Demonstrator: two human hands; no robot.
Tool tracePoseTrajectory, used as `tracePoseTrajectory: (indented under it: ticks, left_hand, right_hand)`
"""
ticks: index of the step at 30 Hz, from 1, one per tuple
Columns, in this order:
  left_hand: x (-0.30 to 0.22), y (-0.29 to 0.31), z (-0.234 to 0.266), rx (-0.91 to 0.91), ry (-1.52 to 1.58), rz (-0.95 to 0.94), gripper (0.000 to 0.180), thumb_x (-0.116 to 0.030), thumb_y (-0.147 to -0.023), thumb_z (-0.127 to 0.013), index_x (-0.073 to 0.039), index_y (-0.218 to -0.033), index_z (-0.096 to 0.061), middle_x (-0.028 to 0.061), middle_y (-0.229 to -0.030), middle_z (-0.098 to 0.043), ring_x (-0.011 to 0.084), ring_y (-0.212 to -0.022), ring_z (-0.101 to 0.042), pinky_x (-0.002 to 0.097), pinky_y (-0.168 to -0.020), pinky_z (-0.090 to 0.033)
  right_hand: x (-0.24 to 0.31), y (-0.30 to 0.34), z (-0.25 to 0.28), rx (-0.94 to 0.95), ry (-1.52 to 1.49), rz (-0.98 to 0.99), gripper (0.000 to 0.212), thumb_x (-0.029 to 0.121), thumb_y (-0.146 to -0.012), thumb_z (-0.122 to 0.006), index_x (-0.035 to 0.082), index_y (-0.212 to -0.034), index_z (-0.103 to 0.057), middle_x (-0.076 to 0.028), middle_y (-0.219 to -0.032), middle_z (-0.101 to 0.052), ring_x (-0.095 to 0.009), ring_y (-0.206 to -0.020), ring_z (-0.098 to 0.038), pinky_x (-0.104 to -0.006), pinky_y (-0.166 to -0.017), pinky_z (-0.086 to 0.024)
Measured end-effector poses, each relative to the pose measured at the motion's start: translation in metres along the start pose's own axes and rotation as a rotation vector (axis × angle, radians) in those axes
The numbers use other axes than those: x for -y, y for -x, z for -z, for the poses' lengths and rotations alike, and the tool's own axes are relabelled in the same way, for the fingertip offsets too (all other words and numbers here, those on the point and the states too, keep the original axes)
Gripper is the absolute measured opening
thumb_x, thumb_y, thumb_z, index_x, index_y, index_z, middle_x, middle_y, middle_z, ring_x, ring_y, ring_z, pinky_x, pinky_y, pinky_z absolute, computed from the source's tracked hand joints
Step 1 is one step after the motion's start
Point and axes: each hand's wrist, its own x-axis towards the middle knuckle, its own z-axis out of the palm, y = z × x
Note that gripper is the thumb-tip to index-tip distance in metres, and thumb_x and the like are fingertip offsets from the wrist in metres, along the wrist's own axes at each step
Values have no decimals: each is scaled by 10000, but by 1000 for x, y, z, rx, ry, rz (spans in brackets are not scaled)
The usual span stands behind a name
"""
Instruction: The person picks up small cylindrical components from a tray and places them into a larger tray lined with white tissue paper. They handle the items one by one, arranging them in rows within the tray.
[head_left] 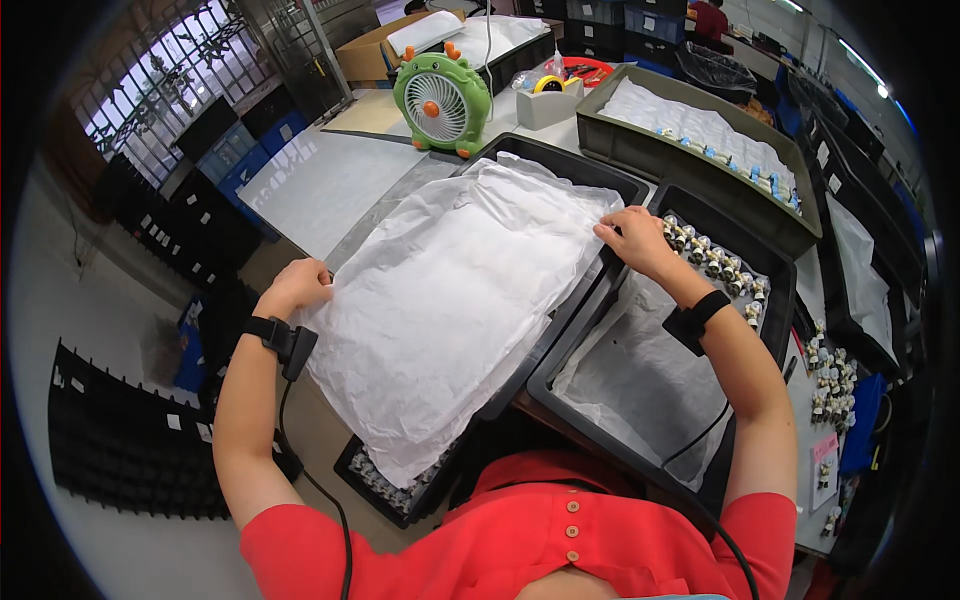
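Pale flat-topped table (320, 205) at eleven o'clock. Crinkled white paper sheet (440, 300) mid-view, over black rectangular plastic tray (612, 176). Left hand (298, 285) at nine o'clock, right hand (638, 240) at two: each grip pinches sheet edge.

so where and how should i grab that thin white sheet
The thin white sheet is probably best pinched at its opposite side edges, coming in from left and right: it is wide, crinkled and draped, with little to grip in the middle. The left hand and right hand are at those edges.
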Motion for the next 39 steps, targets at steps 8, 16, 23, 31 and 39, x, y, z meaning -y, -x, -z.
tracePoseTrajectory:
  ticks: [8, 16, 23, 31, 39]
  left_hand:
    - [-125, -25, 60, -165, -182, -456, 365, -281, -758, -639, -45, -1035, -619, 153, -1002, -636, 316, -937, -597, 390, -803, -475]
    - [-237, -142, -44, -353, 228, -722, 403, -343, -846, -563, -118, -1180, -553, 182, -1229, -511, 349, -1119, -493, 443, -931, -395]
    - [-248, -147, -78, -46, 96, -445, 761, -670, -760, -498, -282, -1393, -328, 142, -1493, -158, 396, -1355, -156, 574, -1053, -147]
    - [-242, -158, -79, -99, 71, -506, 838, -697, -727, -519, -257, -1407, -305, 173, -1495, -109, 395, -1363, -106, 565, -1057, -158]
    - [-245, -163, -78, -131, 47, -485, 932, -725, -677, -550, -189, -1403, -317, 215, -1464, -185, 384, -1357, -153, 508, -1082, -154]
  right_hand:
    - [-2, -4, -3, -328, 150, 158, 331, 313, -835, -582, 51, -1029, -643, -153, -1114, -591, -306, -1034, -548, -464, -882, -394]
    - [30, -28, -7, 113, -13, 148, 318, 285, -832, -577, 27, -1009, -635, -175, -1028, -615, -337, -979, -577, -402, -855, -452]
    - [27, -48, -16, 599, 296, 4, 473, 420, -773, -594, 70, -1090, -621, -139, -983, -646, -306, -994, -594, -438, -856, -443]
    - [35, -51, -27, 637, 403, -53, 611, 454, -695, -636, 94, -1183, -563, -133, -1082, -625, -280, -1031, -585, -592, -944, -290]
    - [38, -54, -18, 743, 415, -122, 801, 515, -642, -674, 53, -1263, -466, -144, -1137, -605, -299, -1080, -564, -654, -988, -158]
